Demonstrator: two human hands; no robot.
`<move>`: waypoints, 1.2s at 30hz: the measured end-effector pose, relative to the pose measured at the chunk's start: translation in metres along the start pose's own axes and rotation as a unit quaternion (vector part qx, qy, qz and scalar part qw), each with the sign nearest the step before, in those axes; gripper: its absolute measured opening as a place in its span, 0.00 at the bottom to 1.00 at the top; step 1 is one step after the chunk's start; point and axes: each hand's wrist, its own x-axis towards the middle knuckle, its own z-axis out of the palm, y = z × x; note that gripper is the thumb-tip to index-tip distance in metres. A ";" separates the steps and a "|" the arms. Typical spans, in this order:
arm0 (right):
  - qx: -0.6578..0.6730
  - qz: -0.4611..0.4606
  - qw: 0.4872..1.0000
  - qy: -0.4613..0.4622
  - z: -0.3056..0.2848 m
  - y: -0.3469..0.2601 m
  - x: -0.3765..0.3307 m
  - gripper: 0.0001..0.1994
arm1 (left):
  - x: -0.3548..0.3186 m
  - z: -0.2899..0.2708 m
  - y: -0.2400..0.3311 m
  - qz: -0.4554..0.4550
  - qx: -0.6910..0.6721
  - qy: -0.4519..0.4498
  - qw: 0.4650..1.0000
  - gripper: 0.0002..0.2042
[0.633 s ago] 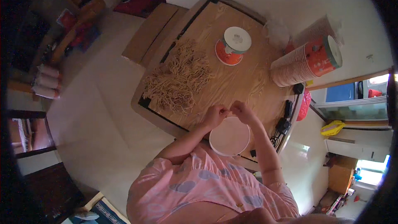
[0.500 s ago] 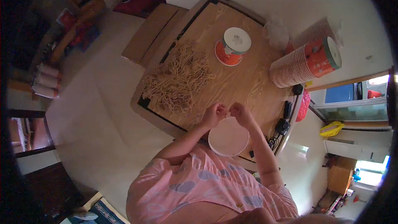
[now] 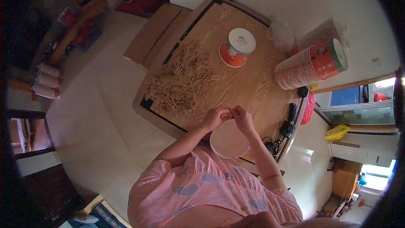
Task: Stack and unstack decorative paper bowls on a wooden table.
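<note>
My left hand point(image 3: 216, 118) and my right hand point(image 3: 241, 117) meet at their fingertips, both closed in a pinch. Whatever they pinch is too small to make out. Just below them, close to my body, is a round, pale paper tub point(image 3: 230, 142) at the table's near edge. A loose heap of tan cords point(image 3: 183, 80) lies to the left of my hands on the wooden table point(image 3: 249, 93). Farther off, an orange-red paper tub point(image 3: 233, 55) stands upside down, its white base point(image 3: 241, 41) uppermost.
At the right edge a long stack of nested paper tubs point(image 3: 301, 67) lies tilted, with another stack point(image 3: 322, 33) behind it. A clear plastic bag point(image 3: 282, 33) is by the wall. Black adapters point(image 3: 287, 128) and cables point(image 3: 274, 145) lie at the near right. A cardboard box point(image 3: 154, 33) adjoins the table's left side.
My hands have come together, from slightly apart to fingertips touching. The right hand has shifted a little left and down. The pale tub by my body has moved slightly left.
</note>
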 end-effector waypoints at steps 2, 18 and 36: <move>0.009 0.000 1.000 0.004 0.002 0.003 0.000 0.06 | 0.000 0.007 -0.010 0.030 -0.030 0.032 0.999 0.10; 0.011 -0.035 0.999 -0.007 -0.005 0.000 0.002 0.07 | -0.001 -0.011 0.013 0.103 0.138 0.011 0.985 0.07; 0.009 -0.014 0.999 -0.034 -0.005 0.000 -0.004 0.06 | -0.003 -0.001 -0.001 0.096 0.022 0.041 0.994 0.06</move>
